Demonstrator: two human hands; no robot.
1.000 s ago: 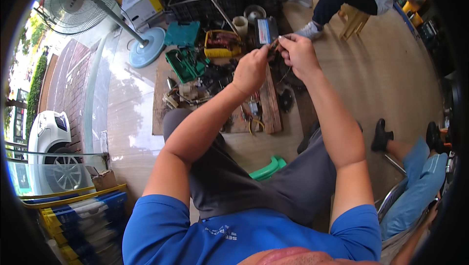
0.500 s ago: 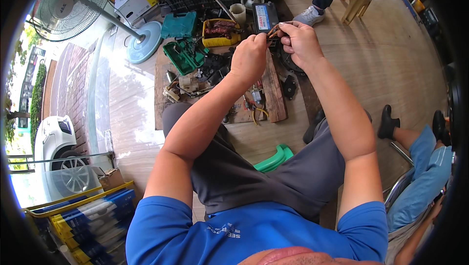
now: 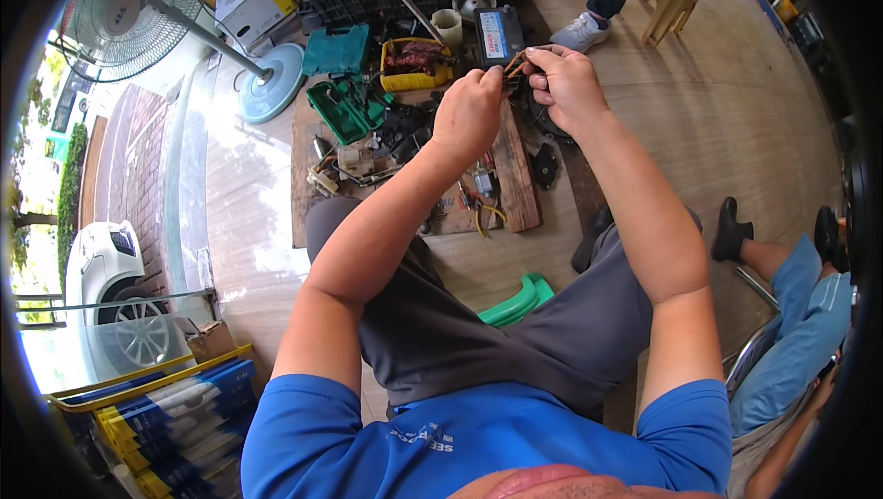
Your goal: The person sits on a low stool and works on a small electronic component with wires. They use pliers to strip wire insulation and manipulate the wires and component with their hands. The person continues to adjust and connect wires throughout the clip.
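Note:
In front of me, above the far side of a wooden board (image 3: 517, 195), both hands are raised close together. Thin orange-brown strands (image 3: 515, 64), wire-like, stretch between my fingertips; their exact kind is too small to make out. My left hand (image 3: 469, 113) pinches the near left end, its fingers closed and partly hidden behind its back. Thumb and forefinger of my right hand (image 3: 570, 85) grip the other end, the remaining fingers curled. Just beyond the hands stands a dark battery (image 3: 499, 32) with a coloured label.
Pliers with yellow handles (image 3: 489, 216), a green tool case (image 3: 342, 111) and a yellow tray (image 3: 418, 81) of reddish parts lie on the board. A black crate (image 3: 395, 4) stands behind. A fan (image 3: 269, 76) is at left; people's legs (image 3: 786, 301) show at right.
My hands have drawn slightly apart, so more of the orange-brown strands shows between them. The right hand has shifted slightly down; both keep their pinch.

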